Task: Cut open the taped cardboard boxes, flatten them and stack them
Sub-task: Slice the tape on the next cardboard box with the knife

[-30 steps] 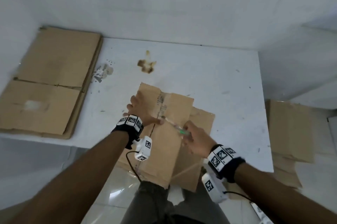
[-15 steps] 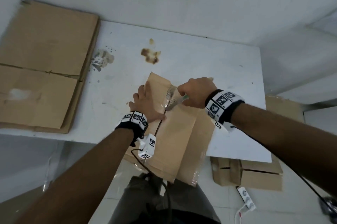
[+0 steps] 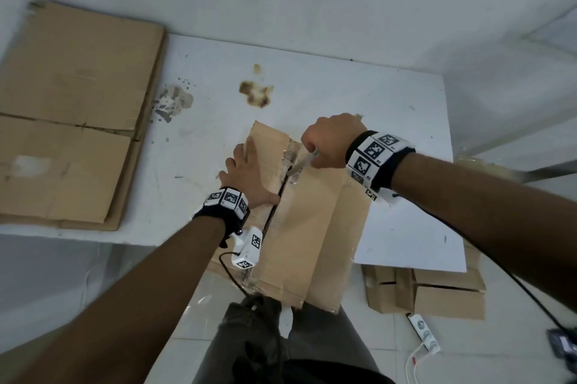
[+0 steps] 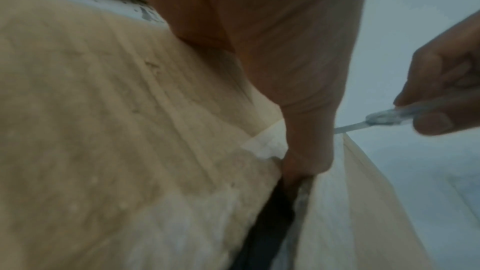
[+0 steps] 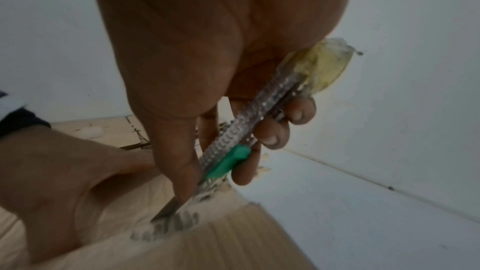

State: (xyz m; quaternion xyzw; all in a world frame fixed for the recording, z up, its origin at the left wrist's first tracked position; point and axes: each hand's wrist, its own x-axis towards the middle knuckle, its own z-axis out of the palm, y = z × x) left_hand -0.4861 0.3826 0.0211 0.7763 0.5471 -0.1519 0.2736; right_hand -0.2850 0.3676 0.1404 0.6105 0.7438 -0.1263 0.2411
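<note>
A brown cardboard box (image 3: 315,227) lies on the white table (image 3: 406,133), overhanging its near edge. A taped seam (image 3: 288,165) runs along its top, and the near part gapes as a dark slit (image 3: 273,211). My left hand (image 3: 249,174) lies flat on the left flap, thumb at the slit (image 4: 306,161). My right hand (image 3: 331,140) grips a utility knife (image 5: 233,147) with a metal body and green slider. Its blade (image 5: 166,210) is in the tape at the seam's far part.
A stack of flattened cardboard (image 3: 71,115) covers the table's left end. More boxes (image 3: 437,293) lie on the floor under the right edge, beside a white power strip (image 3: 424,333). Brown stains (image 3: 256,93) mark the table beyond the box. White walls stand close behind.
My right hand has swung the knife from the near middle of the seam over to its far part. The left hand has stayed pressed on the left flap.
</note>
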